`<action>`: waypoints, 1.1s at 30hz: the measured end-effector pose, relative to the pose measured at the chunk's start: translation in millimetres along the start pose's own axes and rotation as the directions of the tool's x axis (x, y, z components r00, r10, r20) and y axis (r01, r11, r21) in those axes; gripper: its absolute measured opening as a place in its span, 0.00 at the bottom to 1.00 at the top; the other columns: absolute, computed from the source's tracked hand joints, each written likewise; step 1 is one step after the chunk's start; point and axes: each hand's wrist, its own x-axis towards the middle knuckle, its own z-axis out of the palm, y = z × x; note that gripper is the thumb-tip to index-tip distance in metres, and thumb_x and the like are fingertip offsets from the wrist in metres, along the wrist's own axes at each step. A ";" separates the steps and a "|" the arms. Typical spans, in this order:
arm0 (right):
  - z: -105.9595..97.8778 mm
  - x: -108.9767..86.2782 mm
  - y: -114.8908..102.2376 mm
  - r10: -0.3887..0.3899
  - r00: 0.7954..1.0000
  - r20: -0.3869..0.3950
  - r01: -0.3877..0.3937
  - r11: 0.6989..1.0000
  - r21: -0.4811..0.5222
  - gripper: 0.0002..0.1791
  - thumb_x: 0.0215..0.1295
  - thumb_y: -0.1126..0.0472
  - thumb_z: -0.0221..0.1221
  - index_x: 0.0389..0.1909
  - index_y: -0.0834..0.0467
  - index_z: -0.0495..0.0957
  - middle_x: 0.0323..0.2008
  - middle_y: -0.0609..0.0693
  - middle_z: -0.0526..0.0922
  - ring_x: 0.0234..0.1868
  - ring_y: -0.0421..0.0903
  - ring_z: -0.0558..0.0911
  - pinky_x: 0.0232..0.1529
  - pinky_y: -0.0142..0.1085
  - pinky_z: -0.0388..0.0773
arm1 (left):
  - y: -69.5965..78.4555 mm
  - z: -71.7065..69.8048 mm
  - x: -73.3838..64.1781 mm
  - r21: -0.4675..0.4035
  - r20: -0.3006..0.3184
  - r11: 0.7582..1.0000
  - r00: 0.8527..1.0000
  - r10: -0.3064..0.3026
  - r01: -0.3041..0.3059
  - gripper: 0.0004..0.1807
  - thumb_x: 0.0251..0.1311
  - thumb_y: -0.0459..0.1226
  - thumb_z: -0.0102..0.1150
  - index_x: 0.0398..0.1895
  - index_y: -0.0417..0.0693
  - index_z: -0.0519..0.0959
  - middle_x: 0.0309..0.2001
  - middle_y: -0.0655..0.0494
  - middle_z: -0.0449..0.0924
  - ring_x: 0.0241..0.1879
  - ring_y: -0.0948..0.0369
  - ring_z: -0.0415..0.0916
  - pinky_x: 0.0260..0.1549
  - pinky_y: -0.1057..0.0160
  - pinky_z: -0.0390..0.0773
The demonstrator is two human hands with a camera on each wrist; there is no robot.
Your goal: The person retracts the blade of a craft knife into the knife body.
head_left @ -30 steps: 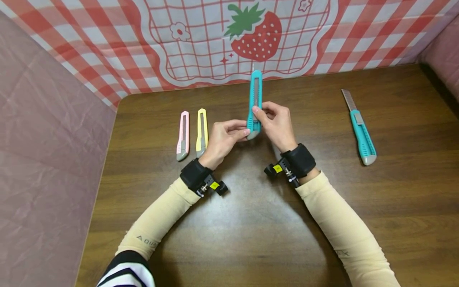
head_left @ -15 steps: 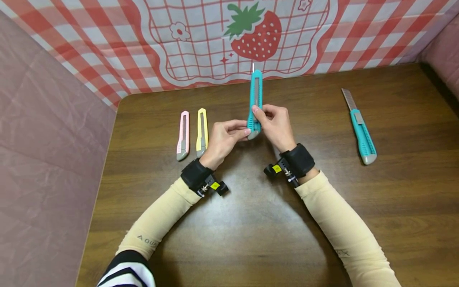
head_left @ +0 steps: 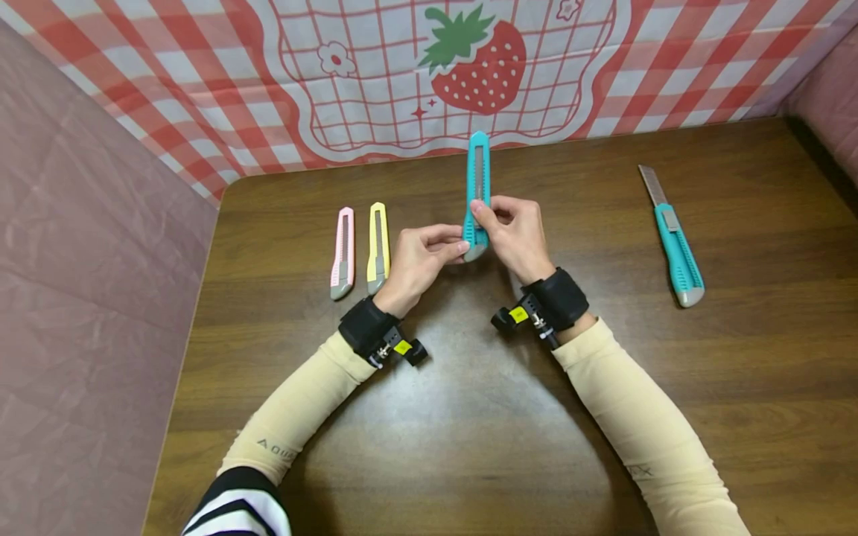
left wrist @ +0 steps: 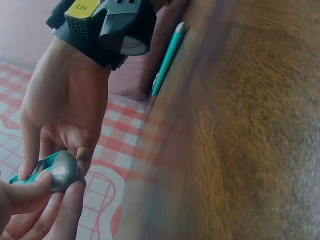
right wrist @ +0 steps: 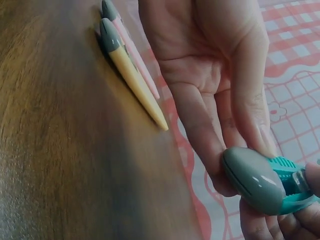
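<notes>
A teal utility knife [head_left: 477, 171] is held up over the table between both hands, its nose pointing away and its grey end cap towards me. My left hand [head_left: 415, 264] pinches the end-cap part between thumb and fingers. With thumb on the slider side, my right hand [head_left: 519, 231] grips the middle of the body. No blade shows beyond the nose in the head view. The left wrist view has the grey cap [left wrist: 65, 169] close up, and my right hand [left wrist: 70, 90] beyond it. In the right wrist view, left-hand fingers touch the cap [right wrist: 252, 180].
A pink utility knife [head_left: 342, 257] and a yellow one [head_left: 378, 246] lie side by side left of my left hand. At right lies another teal knife [head_left: 680, 257], its blade extended. A checked strawberry cloth [head_left: 375, 97] hangs behind the wooden table [head_left: 436, 461].
The thin blade end seen above the held knife's nose half a second ago no longer shows. Both hands stay nearly in place, with the right thumb only slightly lower.
</notes>
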 end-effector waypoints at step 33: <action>2.8 -1.4 -3.5 0.025 1.000 0.020 -0.026 0.998 0.063 0.16 0.64 0.55 0.58 0.34 0.66 0.82 0.27 0.57 0.81 0.25 0.44 0.74 0.23 0.28 0.67 | 27.0 -0.2 -6.1 0.017 -0.032 1.000 0.999 -0.008 0.009 0.12 0.54 0.23 0.59 0.42 0.25 0.78 0.37 0.31 0.80 0.33 0.53 0.80 0.35 0.61 0.84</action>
